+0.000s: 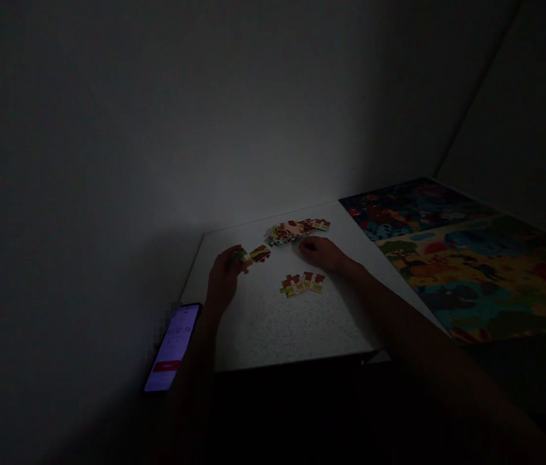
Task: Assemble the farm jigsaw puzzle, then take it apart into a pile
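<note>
Bare right forearm [413, 310] nearest — right hand [321, 252] lies released by colourful cardboard jigsaw pieces [289, 232]; left hand [225, 278] pinches a small green piece [242, 256].

Jigsaw puzzle pieces [292, 232] printed in red, green, cream and yellow lie flat in loose groups near the middle of the frame. The largest group is an overlapping heap that stretches toward the upper right. Below it, a smaller cluster [302, 283] forms a rough row, with the pieces' knobs showing along its upper edge. A short red-and-yellow strip [260, 253] lies just beside the left hand [224, 278], whose fingers pinch a greenish piece [241, 256].
</note>
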The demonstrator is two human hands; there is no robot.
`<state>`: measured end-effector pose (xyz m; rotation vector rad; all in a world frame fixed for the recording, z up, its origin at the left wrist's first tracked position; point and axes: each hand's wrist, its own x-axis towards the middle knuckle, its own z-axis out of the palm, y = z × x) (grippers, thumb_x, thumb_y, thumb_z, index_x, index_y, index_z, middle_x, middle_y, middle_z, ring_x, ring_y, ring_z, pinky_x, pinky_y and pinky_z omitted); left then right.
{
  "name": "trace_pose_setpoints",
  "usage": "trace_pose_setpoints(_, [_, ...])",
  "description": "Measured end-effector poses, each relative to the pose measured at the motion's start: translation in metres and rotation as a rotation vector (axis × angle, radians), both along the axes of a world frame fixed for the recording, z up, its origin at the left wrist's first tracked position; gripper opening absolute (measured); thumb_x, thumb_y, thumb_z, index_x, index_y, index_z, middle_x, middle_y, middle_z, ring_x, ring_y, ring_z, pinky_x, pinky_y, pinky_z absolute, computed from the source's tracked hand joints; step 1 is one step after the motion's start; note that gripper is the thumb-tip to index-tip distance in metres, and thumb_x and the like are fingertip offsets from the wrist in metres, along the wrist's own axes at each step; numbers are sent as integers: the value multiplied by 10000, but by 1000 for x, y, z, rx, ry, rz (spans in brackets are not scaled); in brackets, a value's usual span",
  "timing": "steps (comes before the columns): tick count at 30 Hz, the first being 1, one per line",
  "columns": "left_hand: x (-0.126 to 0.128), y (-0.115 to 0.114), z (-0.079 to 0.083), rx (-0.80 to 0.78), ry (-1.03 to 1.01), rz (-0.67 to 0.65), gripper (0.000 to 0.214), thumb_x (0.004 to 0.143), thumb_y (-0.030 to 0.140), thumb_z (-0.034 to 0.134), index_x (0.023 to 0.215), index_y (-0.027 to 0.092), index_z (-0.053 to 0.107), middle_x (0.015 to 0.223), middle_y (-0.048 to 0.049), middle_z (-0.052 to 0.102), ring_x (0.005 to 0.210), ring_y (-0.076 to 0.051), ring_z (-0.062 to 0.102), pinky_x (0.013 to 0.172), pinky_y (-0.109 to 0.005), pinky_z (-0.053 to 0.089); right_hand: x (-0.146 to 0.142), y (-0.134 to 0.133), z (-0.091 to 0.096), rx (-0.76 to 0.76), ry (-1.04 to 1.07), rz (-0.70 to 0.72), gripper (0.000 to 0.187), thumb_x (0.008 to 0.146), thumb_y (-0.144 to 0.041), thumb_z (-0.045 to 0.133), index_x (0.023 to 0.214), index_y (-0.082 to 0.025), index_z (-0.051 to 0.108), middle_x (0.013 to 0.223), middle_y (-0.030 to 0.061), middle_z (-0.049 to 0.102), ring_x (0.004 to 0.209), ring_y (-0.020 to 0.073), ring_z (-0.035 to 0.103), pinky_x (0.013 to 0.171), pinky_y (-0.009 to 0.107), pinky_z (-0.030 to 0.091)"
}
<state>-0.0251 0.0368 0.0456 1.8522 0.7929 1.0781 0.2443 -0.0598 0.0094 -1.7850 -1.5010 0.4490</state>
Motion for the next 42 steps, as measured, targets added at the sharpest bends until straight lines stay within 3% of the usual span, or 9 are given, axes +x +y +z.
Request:
trace_pose_setpoints(3, [23, 20, 22, 13, -118, -2, 356, 844, 415, 612, 1107, 175, 596, 992, -64, 637, 813, -182, 712, 662, -292, 591, 2, 1, 0, -16, -21, 44, 164, 874, -260, 519, 843, -174, 655, 804, 38, 659, 707, 153, 560, 641, 248, 385])
trace_pose_setpoints(5, [40, 30, 26, 7, -125, 1, 333, 835, 394, 615, 1082, 171, 601, 968, -60, 646, 787, -175, 717, 655, -284, 593, 4, 1, 1, -33, -36, 98, 160, 879, -260, 531, 869, -167, 661, 832, 41, 665, 732, 155, 572, 662, 247, 398])
trace_pose_setpoints(13, [90, 40, -10, -215, 153, 108, 315, 849, 272, 542, 1144, 178, 600, 802, -24, 657, 469, -109, 611, 390, -210, 475, 8, -4, 9, -179, -83, 211, 167, 873, -314, 620, 963, -199, 702, 1024, 72, 694, 919, 207, 629, 800, 283, 467])
trace_pose_setpoints(18, [93, 43, -24, -135, 196, 70, 338, 867, 275, 546, 1188, 190, 610, 853, -33, 695, 538, -107, 631, 392, -165, 422, 8, -12, 21, -334, -36, 368, 187, 841, -248, 632, 1007, -183, 689, 1004, 64, 701, 898, 198, 639, 781, 273, 483])
trace_pose_setpoints(22, [92, 52, -38, -70, 244, 32, 346, 889, 310, 531, 1203, 186, 608, 833, -36, 705, 627, -137, 671, 496, -203, 486, 6, -22, 30, -409, -73, 413, 340, 747, -313, 735, 1048, -176, 658, 1052, 78, 643, 894, 198, 622, 770, 275, 492])
trace_pose_setpoints(25, [94, 60, -48, 53, 281, 61, 309, 884, 287, 539, 1160, 190, 639, 882, -54, 706, 771, -186, 691, 699, -309, 551, 1, -29, 33, -423, -137, 412, 460, 631, -364, 818, 1019, -194, 639, 1059, 68, 586, 917, 220, 594, 797, 311, 492])
trace_pose_setpoints(30, [94, 63, -52, 303, 333, 189, 264, 824, 159, 569, 1054, 204, 691, 1053, -108, 682, 1058, -287, 588, 1003, -498, 426, -6, -36, 35, -458, -110, 378, 374, 589, -282, 830, 888, -215, 615, 996, 43, 546, 852, 201, 570, 740, 303, 483])
trace_pose_setpoints(35, [88, 53, -49, 372, 335, 204, 326, 817, 107, 531, 1095, 206, 670, 1149, -115, 623, 1140, -295, 515, 1044, -493, 377, -6, -36, 38, -462, -58, 370, 330, 621, -167, 759, 908, -199, 601, 1000, 48, 575, 820, 174, 576, 697, 271, 475])
trace_pose_setpoints(42, [83, 22, -33, 463, 322, 179, 328, 829, 92, 524, 1110, 191, 661, 1162, -111, 580, 1146, -275, 492, 1049, -435, 382, 2, -35, 39, -484, 6, 307, 549, 625, -88, 694, 1147, -168, 543, 976, 60, 674, 828, 181, 608, 696, 275, 462])
